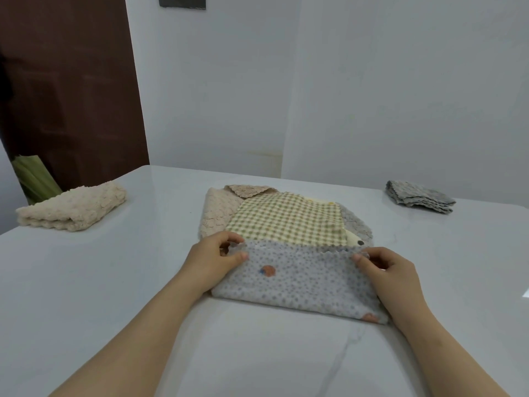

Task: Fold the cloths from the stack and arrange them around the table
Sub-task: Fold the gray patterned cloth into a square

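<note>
Far left on the tabletop (114, 282), folded beige cloth (71, 206) parked close to the edge. Then left grip (213, 260) pinching the grey dotted cloth (297, 279) at its upper-left corner. Dotted cloth doubled over, fold nearest, zigzag edge lying over the stack (286, 222) right behind. Right grip (392, 277) pinching the upper-right corner. Far right, folded grey cloth (419, 197) near the back edge. Wide stretches of tabletop both sides and up front.
</note>
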